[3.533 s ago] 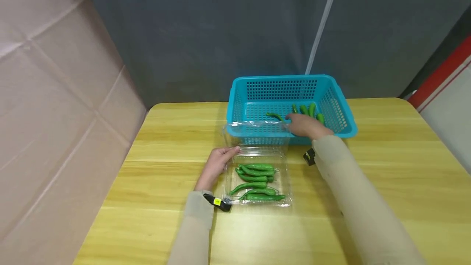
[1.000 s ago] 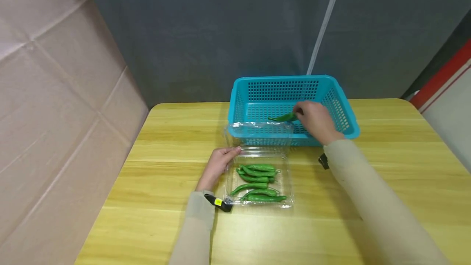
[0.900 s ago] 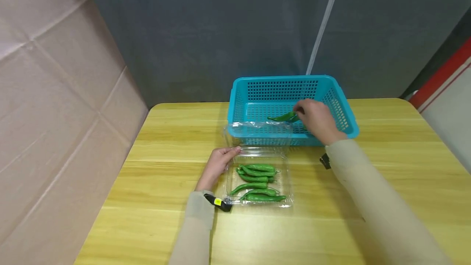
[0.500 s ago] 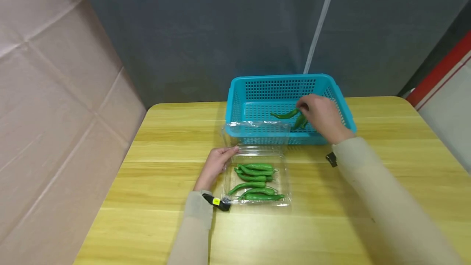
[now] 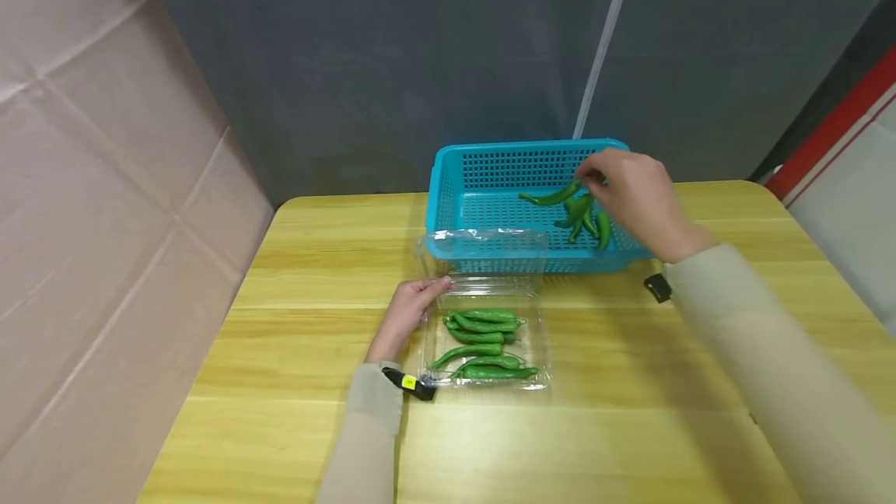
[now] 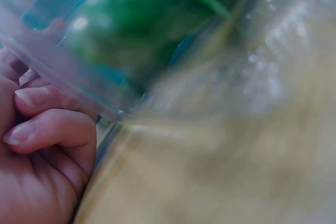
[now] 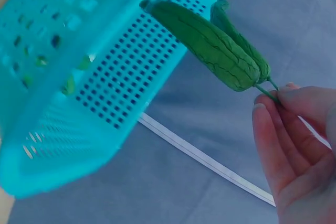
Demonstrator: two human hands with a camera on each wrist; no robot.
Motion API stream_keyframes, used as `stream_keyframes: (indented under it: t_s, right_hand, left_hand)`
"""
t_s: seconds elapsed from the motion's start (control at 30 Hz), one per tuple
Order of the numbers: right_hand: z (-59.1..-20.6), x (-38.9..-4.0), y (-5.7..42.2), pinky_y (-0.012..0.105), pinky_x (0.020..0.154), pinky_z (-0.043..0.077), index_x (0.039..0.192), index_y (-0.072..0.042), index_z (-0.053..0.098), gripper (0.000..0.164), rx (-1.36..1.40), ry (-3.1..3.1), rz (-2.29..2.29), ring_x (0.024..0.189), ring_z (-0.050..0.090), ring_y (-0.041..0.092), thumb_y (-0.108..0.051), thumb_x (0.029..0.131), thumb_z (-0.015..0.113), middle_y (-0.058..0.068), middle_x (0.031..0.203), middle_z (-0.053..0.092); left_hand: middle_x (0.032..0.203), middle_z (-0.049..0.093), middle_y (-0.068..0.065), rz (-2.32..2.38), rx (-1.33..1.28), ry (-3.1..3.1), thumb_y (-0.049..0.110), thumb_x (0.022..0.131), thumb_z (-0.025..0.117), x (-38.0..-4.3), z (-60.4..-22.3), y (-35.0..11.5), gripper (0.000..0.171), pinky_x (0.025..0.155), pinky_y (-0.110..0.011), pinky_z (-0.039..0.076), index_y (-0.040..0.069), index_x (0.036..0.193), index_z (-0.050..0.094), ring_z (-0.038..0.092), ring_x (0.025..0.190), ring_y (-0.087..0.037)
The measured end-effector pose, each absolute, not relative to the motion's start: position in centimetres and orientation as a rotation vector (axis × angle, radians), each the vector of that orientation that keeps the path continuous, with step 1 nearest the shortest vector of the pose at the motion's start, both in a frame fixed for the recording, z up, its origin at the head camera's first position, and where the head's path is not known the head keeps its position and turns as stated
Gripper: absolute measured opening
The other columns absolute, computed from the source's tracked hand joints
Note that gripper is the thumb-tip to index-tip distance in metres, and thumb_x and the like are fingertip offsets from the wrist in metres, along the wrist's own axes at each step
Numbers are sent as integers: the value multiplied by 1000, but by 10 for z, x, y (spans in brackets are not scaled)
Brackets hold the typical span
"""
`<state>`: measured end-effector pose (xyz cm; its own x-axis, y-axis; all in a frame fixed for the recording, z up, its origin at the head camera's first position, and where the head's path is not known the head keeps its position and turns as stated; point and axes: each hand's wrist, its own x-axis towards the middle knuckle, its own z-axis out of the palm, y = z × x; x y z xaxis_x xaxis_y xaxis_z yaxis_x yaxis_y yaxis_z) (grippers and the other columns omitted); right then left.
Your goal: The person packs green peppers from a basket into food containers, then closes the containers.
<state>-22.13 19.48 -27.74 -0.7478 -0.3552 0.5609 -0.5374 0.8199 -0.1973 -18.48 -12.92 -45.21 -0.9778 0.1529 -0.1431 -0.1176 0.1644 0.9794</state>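
Right-hand grip (image 5: pixel 640 197), 3.5 s ago down among the peppers in the near right part of the blue basket (image 5: pixel 518 145), now lifted higher and shifted to the far right, pinching two green peppers (image 7: pixel 207 45) by their stems. The right sleeve (image 5: pixel 777 364) and the black wrist device (image 5: pixel 658 288) have swung to the right, and the hand now hides much of the basket's right end. Loose peppers (image 5: pixel 603 232) on the basket floor, covered by the hand one second ago, are now exposed beneath it
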Motion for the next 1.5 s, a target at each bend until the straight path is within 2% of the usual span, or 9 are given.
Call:
stream_keyframes:
  t_s: [0.1,0.37,0.53,0.7,0.77,0.97,1.1,1.27,1.5]
  right_hand:
    - [-267,-216,198,39,66,46,89,-6,67,8,652,-2491,473,74,58,22,-6,84,61,8,85,63]
    - [-249,-200,207,39,62,45,92,-7,67,10,643,-2479,460,74,58,21,-8,84,62,7,88,63]
    - [-248,-188,215,39,62,45,93,-8,67,11,644,-2427,454,73,58,20,-8,83,63,6,86,63]
    - [-248,-173,222,34,65,45,93,-9,67,13,640,-2329,460,74,59,18,-8,80,66,3,87,63]
    - [-248,-167,225,25,69,44,92,-9,67,13,618,-2307,478,75,60,17,-8,80,67,2,88,64]
    - [-250,-148,227,1,74,31,93,-8,68,14,528,-2285,534,76,58,16,-7,79,67,3,87,64]
    - [-258,-138,227,3,72,33,91,-7,69,15,512,-2225,599,76,57,10,-2,78,67,3,85,65]
    - [-268,-128,222,6,71,35,89,-7,70,16,517,-2147,667,79,54,0,0,76,68,3,84,66]
    - [-279,-117,205,6,72,39,89,-7,71,22,536,-2117,809,81,56,1,5,70,72,2,84,66]
  left_hand:
    - [47,37,4,1905,18,2231,54,75,61,-185,-454,-130,44,32,-23,23,15,94,69,28,36,-9]
    - [55,47,2,1915,33,2237,53,76,61,-186,-455,-132,44,32,-22,23,14,96,69,28,36,-7]
    - [51,42,3,1915,27,2233,53,76,61,-186,-455,-132,43,32,-22,22,15,94,70,27,36,-8]
    - [70,61,-2,1893,25,2242,55,75,61,-187,-454,-132,43,32,-22,22,17,94,70,27,37,-8]
    - [75,63,-3,1893,32,2246,55,75,61,-187,-454,-131,43,32,-22,22,17,94,70,27,37,-8]
    - [46,36,5,1905,42,2245,53,76,61,-188,-452,-130,40,32,-22,22,18,92,70,27,36,-9]
    - [48,37,4,1912,48,2241,52,77,61,-188,-452,-130,39,32,-23,21,17,92,70,26,37,-9]
    - [66,57,-5,1904,69,2247,52,78,60,-189,-453,-130,37,33,-23,21,19,92,70,26,37,-9]
    - [71,60,-1,1900,62,2248,52,77,60,-189,-454,-130,41,32,-23,21,16,94,70,27,36,-8]
